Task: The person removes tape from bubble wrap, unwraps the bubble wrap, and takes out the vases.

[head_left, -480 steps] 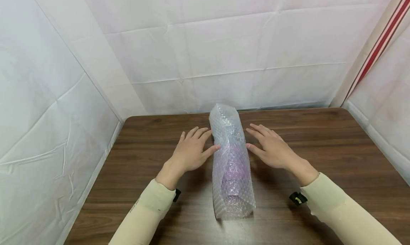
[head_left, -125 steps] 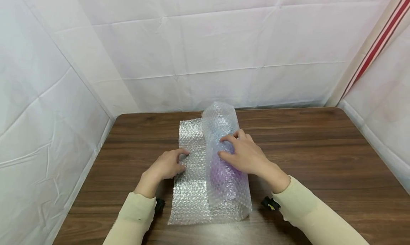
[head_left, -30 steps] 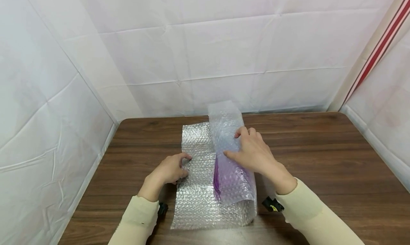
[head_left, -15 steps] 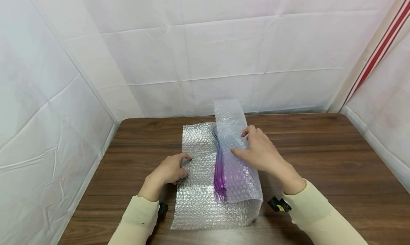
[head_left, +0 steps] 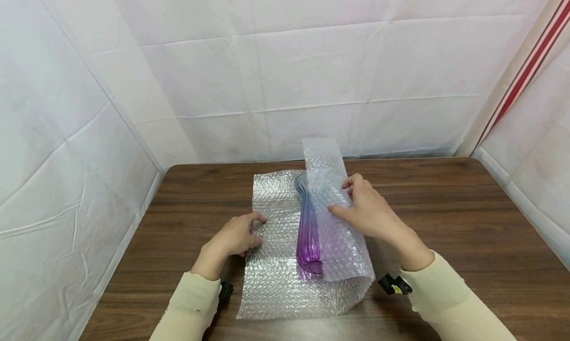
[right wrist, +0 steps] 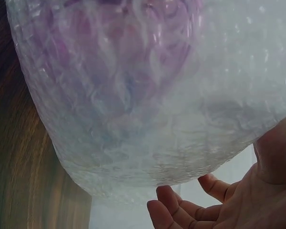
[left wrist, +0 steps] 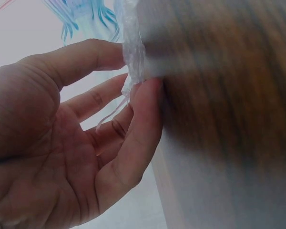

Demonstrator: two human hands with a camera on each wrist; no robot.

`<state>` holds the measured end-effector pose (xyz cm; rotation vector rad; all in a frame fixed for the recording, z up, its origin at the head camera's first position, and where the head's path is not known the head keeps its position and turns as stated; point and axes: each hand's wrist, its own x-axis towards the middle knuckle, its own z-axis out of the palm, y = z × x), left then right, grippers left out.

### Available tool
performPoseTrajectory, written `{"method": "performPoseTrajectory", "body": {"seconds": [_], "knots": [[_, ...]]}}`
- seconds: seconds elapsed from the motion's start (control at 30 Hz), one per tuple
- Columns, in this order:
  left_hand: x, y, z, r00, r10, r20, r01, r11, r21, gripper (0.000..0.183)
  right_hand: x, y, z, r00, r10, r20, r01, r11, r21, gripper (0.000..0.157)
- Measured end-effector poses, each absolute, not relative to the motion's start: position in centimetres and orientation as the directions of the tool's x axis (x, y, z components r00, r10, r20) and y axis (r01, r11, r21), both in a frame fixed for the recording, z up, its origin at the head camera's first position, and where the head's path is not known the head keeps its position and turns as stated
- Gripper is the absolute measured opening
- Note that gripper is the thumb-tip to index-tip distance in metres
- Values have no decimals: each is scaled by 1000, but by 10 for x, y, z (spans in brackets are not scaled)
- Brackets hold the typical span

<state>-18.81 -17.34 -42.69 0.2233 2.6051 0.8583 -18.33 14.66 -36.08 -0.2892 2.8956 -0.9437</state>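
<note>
A ribbed glass vase, blue shading into purple, lies lengthwise on a sheet of bubble wrap on the table. Its right side is hidden under a raised flap of the wrap. My left hand pinches the sheet's left edge; in the left wrist view, the crumpled edge sits between thumb and fingers. My right hand holds the flap from the right, its thumb against the plastic. In the right wrist view, the vase shows blurred purple through the wrap, with curled fingers at its border.
Brown wood-grain table extends on both sides of the wrap. White sheeting hangs behind and at the sides, close to the table's back edge. A red stripe runs down the right corner.
Sixteen seconds ago the vase was fully wrapped, with both hands beside it. Over the last second my right hand has drawn the flap rightward, uncovering more vase. My left hand has stayed put.
</note>
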Motion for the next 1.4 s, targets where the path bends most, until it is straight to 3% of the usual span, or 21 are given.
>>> {"method": "performPoseTrajectory", "body": {"seconds": [1.4], "knots": [[-188,-173,-429,-912,259,-318,15,795,606,52,-179,181,-363,-968,-229,-98,-116,765,-634,66]]}}
